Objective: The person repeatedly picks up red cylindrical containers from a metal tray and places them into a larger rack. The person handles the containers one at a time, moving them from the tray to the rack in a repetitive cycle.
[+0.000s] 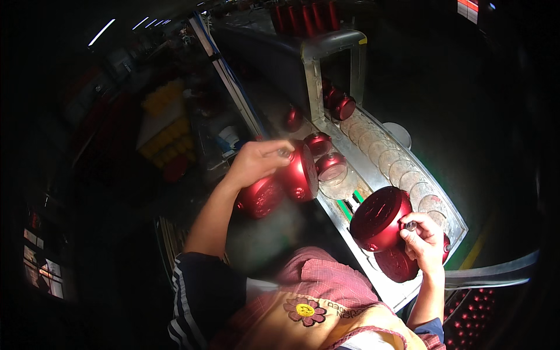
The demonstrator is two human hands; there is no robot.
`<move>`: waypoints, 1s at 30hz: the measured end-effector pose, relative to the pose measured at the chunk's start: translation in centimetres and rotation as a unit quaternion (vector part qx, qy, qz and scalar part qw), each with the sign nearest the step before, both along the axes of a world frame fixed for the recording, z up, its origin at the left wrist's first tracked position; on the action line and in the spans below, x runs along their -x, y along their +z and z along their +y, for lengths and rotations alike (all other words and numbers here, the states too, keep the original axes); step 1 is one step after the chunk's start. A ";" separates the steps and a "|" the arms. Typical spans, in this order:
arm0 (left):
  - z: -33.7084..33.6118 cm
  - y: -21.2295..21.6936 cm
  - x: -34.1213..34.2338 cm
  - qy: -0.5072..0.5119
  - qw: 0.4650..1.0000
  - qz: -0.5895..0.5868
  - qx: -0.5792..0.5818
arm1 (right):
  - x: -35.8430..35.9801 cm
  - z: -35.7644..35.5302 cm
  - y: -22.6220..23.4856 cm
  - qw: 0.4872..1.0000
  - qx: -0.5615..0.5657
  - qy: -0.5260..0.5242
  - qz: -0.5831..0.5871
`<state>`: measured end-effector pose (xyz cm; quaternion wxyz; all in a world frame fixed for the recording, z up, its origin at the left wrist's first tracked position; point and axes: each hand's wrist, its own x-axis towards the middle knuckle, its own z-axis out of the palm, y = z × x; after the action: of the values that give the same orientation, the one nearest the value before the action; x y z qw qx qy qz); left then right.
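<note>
My left hand [261,165] is closed on a small metal stub of a glossy red metal pot [303,175], which is tilted on its side. Next to and below it is another red pot [259,197], partly behind my left hand and forearm. My right hand [424,240] grips the short metal stub of a second red pot [378,220], whose dark round face is turned up toward me. Beneath that one, a further red pot [398,262] lies at the near end of the metal conveyor table [392,296], partly covered.
Round clear discs [402,170] run in a row along the table. Smaller red pots [331,166] stand beyond my left hand, and others [343,108] sit at the metal tunnel opening [335,44]. Red cylinders [306,17] stand on top of it. A curved metal bar [496,274] is at right.
</note>
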<state>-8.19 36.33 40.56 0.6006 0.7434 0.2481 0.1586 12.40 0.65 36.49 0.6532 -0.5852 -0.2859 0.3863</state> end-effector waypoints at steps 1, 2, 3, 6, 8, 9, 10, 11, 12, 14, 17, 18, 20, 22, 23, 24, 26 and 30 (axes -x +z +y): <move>1.6 0.8 -1.3 -0.003 1.000 0.017 -0.017 | -0.3 0.8 0.5 1.000 0.023 -0.017 -0.001; 3.1 1.4 -2.7 -0.019 0.999 0.022 -0.035 | -0.7 1.8 0.8 1.000 0.013 -0.024 -0.003; 4.8 1.7 -4.1 -0.048 0.998 0.008 -0.048 | -0.9 2.6 1.2 0.998 0.036 -0.054 -0.001; 9.5 1.0 -9.1 -0.111 0.993 0.001 -0.025 | -1.5 5.7 2.2 0.979 0.147 -0.138 -0.033; 13.3 -0.7 -13.0 -0.191 0.981 -0.038 -0.011 | -2.2 8.5 1.8 0.968 0.158 -0.185 -0.052; 15.4 -1.7 -15.4 -0.201 0.979 -0.021 -0.023 | -2.7 10.2 1.4 0.965 0.162 -0.198 -0.057; 17.3 -3.3 -17.2 -0.235 0.971 -0.035 -0.031 | -3.0 12.1 0.8 0.962 0.155 -0.219 -0.051; 18.5 -4.8 -18.9 -0.261 0.963 -0.053 -0.048 | -3.3 13.4 0.4 0.956 0.159 -0.233 -0.080; 20.6 -4.5 -20.4 -0.274 0.956 -0.051 -0.096 | -4.6 16.1 -1.4 0.954 0.139 -0.247 -0.093; 20.2 -6.7 -23.9 -0.316 0.940 -0.063 -0.110 | -5.7 17.2 -2.0 0.942 0.138 -0.275 -0.131; 17.0 -10.2 -29.2 -0.386 0.915 -0.055 -0.101 | -7.5 17.1 -3.6 0.933 0.132 -0.294 -0.159; 16.0 -11.5 -30.5 -0.405 0.905 -0.046 -0.123 | -8.2 17.0 -4.4 0.933 0.142 -0.289 -0.162; 14.0 -13.9 -32.5 -0.438 0.887 -0.042 -0.137 | -9.6 16.6 -6.3 0.932 0.159 -0.272 -0.179; 12.7 -16.8 -33.7 -0.458 0.878 -0.025 -0.137 | -10.8 17.1 -9.5 0.923 0.194 -0.278 -0.183; 12.1 -18.3 -34.8 -0.467 0.872 -0.011 -0.146 | -11.7 17.6 -11.4 0.917 0.194 -0.278 -0.211; 11.9 -19.6 -35.6 -0.470 0.872 -0.014 -0.133 | -12.5 18.1 -13.1 0.907 0.214 -0.293 -0.215; 12.2 -21.7 -36.7 -0.466 0.877 0.016 -0.116 | -13.9 19.3 -16.3 0.902 0.212 -0.284 -0.247; 12.3 -25.4 -39.3 -0.481 0.870 0.043 -0.098 | -16.1 20.3 -20.2 0.866 0.300 -0.273 -0.291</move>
<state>31.10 48.62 15.13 0.5156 0.8317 -0.1316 -0.1584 28.49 20.97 16.33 0.4126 -0.8935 -0.1622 0.0713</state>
